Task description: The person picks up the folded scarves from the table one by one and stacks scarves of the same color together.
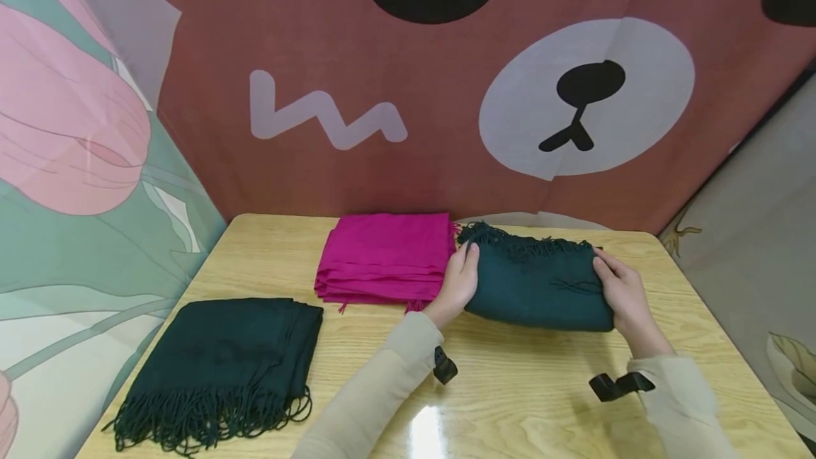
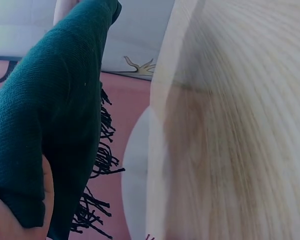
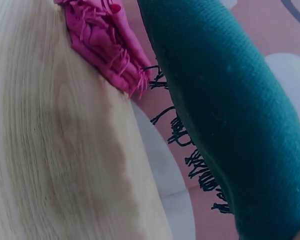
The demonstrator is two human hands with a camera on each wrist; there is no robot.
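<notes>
Both hands hold a folded dark green fringed scarf (image 1: 542,285) above the back right of the table. Its fringe points toward the back wall. The left hand (image 1: 457,278) grips the scarf's left end, with the thumb on top; in the left wrist view its fingers (image 2: 48,192) curl around the fold. At the scarf's right end, the right hand (image 1: 625,296) pinches the edge, thumb over the cloth. Beside the left hand lies a folded magenta scarf (image 1: 389,253) with small tassels. The right wrist view shows the green scarf (image 3: 230,110) raised over the wood, its fringe hanging down.
A second dark green scarf (image 1: 223,346), folded with its fringe toward the front, lies at the table's left. The wooden table (image 1: 510,388) ends at a back wall hung with a bear-print cloth (image 1: 433,76). Floral cloth (image 1: 70,112) covers the left side.
</notes>
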